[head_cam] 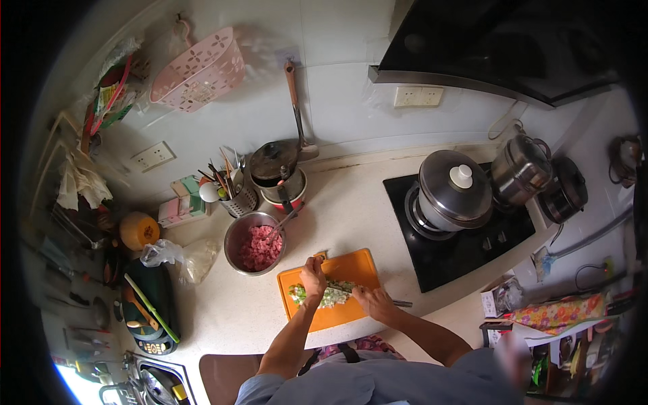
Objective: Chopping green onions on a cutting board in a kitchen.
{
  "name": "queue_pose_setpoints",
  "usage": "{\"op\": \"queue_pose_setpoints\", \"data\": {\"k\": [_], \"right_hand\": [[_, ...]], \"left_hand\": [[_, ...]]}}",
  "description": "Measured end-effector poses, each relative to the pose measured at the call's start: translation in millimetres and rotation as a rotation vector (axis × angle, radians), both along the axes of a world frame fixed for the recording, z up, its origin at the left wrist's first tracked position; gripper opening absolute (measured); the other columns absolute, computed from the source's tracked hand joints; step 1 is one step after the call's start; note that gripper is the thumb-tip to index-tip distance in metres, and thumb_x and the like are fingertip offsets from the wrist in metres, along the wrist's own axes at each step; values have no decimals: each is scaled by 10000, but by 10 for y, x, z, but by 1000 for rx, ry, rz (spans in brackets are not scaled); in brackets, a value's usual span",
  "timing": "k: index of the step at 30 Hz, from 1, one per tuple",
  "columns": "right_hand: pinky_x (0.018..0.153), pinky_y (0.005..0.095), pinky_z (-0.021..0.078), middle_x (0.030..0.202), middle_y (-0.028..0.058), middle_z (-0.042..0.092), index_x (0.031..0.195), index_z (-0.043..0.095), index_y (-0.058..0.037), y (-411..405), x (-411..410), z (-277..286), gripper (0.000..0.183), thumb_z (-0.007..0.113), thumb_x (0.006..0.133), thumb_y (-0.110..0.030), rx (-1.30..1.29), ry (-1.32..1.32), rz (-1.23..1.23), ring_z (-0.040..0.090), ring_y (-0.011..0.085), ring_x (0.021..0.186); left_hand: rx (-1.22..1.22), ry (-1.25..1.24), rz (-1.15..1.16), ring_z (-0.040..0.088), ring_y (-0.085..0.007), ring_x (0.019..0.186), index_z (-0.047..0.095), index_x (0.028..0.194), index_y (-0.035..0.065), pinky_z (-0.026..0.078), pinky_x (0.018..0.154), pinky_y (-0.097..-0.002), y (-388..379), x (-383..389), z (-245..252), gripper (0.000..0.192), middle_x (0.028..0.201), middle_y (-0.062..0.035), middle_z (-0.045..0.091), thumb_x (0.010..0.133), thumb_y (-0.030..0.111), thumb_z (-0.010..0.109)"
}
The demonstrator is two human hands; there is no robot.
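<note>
An orange cutting board (pixel 343 320) lies on the counter in front of me. Chopped green and white vegetable, probably scallion, (pixel 331 298) is heaped across its middle. My right hand (pixel 374 304) grips a knife; the metal handle (pixel 403 304) sticks out to the right of the hand, and the blade reaches left over the pieces, mostly hidden. Above the left part of the board is my left hand (pixel 313 279), its fingers curled, close to the blade's far end. Whether it touches the blade or holds anything cannot be made out.
Behind the board's left corner stands a steel bowl (pixel 229 253) of minced meat (pixel 260 248) with a utensil in it. A lidded pot (pixel 445 190) sits on the black gas hob (pixel 430 268) to the right. A rice cooker (pixel 164 304) and plastic bag (pixel 200 258) are at left.
</note>
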State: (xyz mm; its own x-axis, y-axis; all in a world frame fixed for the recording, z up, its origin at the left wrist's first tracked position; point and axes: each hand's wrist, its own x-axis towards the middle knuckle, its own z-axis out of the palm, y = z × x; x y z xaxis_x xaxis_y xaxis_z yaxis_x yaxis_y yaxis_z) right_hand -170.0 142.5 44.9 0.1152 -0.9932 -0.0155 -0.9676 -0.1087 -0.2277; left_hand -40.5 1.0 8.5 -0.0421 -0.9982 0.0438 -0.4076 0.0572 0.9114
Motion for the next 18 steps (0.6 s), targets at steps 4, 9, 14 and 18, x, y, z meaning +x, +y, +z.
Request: {"op": "queue_pose_setpoints", "data": {"k": [4, 9, 14, 18], "right_hand": [[565, 369, 474, 770, 160, 573, 921, 467, 2, 155, -135, -223, 196, 495, 737, -61, -189, -168, -18, 586, 283, 650], [563, 351, 482, 756, 174, 567, 924, 466, 13, 53, -135, -117, 196, 488, 749, -74, -107, -282, -34, 589, 283, 640], [520, 371, 477, 702, 161, 567, 934, 468, 13, -21, -39, 67, 197, 457, 776, -104, -111, -87, 47, 579, 292, 587], [489, 370, 469, 700, 146, 559, 949, 471, -4, -37, -88, -70, 213, 480, 766, -111, -24, -160, -44, 569, 281, 578]], "left_hand": [[-205, -20, -73, 566, -349, 556, 538, 764, 28, 430, 462, -362, 193, -205, 312, 135, 636, -192, 565, 825, 147, 518], [-242, 109, -58, 579, -288, 573, 541, 760, 10, 438, 518, -349, -33, -230, 99, 145, 638, -177, 568, 829, 132, 504], [-25, 95, -100, 565, -214, 600, 558, 736, -3, 429, 582, -300, -184, -82, -154, 180, 642, -157, 575, 824, 138, 488], [-66, 27, -129, 581, -261, 600, 558, 759, 0, 441, 562, -326, -123, -156, -5, 163, 658, -164, 585, 821, 137, 496]]}}
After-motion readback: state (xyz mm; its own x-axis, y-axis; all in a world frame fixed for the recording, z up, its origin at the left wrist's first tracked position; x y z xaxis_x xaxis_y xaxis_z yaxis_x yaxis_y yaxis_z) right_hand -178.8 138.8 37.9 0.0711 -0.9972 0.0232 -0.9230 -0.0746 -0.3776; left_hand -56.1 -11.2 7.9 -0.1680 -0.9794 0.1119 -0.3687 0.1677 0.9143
